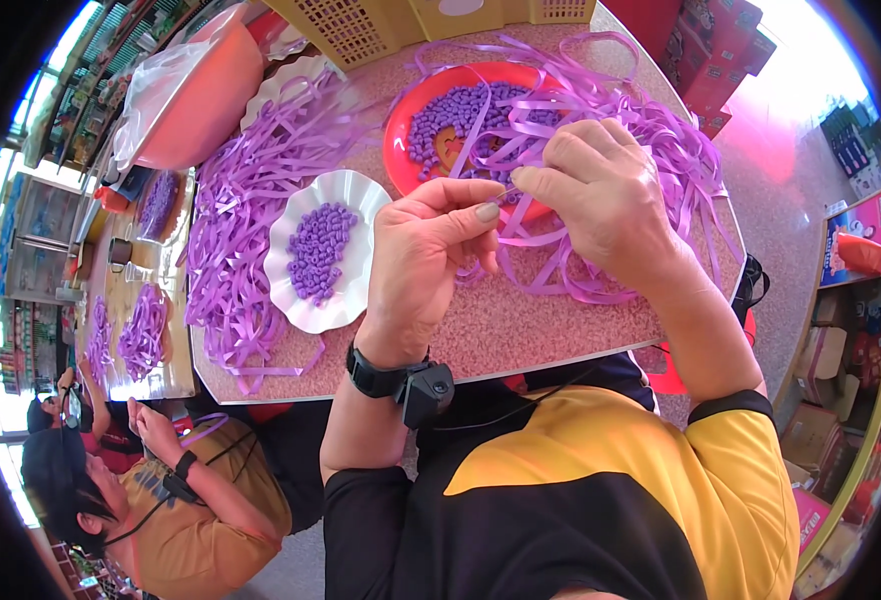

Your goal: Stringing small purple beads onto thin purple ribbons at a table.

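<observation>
Over the near side of the table, my left hand and my right hand meet fingertip to fingertip. Each is closed in a pinch, with a small thin thing between the tips that I cannot make out. Just beyond them is a red plate of purple beads, partly hidden by my right hand and by loose ribbons. Purple ribbons spread around and under my right hand. Left of my left hand stands a white wavy-edged dish with purple beads in it.
A big heap of purple ribbons covers the table's left side. Behind are a yellow basket and a coral basin with clear plastic. A co-worker sits at left by another table holding ribbons. Shelves stand at right.
</observation>
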The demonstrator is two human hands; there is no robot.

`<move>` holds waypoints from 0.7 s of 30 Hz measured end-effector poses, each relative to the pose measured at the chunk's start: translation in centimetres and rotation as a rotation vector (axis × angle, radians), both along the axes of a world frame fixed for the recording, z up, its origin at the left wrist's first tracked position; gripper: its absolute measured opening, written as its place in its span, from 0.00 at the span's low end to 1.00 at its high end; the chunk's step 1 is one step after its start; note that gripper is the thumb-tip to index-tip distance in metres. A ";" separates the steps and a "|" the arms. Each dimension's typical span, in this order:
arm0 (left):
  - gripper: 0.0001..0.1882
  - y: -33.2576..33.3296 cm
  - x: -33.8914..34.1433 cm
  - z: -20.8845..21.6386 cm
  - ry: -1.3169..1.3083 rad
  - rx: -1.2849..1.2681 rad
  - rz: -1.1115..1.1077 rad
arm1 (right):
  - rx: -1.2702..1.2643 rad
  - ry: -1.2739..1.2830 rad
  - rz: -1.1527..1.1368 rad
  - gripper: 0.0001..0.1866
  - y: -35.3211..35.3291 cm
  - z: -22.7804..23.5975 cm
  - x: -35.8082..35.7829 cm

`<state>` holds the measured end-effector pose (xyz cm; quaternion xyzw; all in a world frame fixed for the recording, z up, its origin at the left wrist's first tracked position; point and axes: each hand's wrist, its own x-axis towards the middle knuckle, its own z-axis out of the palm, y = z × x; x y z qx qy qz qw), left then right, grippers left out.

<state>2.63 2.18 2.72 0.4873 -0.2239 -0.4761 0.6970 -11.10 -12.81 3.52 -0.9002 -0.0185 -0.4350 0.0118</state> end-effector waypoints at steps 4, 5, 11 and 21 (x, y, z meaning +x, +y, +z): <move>0.13 0.0 0.0 0.2 -0.009 -0.034 0.009 | 0.009 0.005 0.000 0.11 0.0 0.1 0.0; 0.12 -0.1 0.0 0.1 -0.005 -0.041 0.018 | 0.009 0.006 0.000 0.11 0.0 0.1 0.0; 0.08 -0.2 -0.3 0.2 -0.123 0.030 0.075 | -0.006 0.010 -0.012 0.10 0.2 0.2 0.0; 0.04 -0.1 0.2 -0.4 -0.200 -0.033 0.242 | 0.058 0.084 -0.197 0.09 -1.1 0.5 -0.3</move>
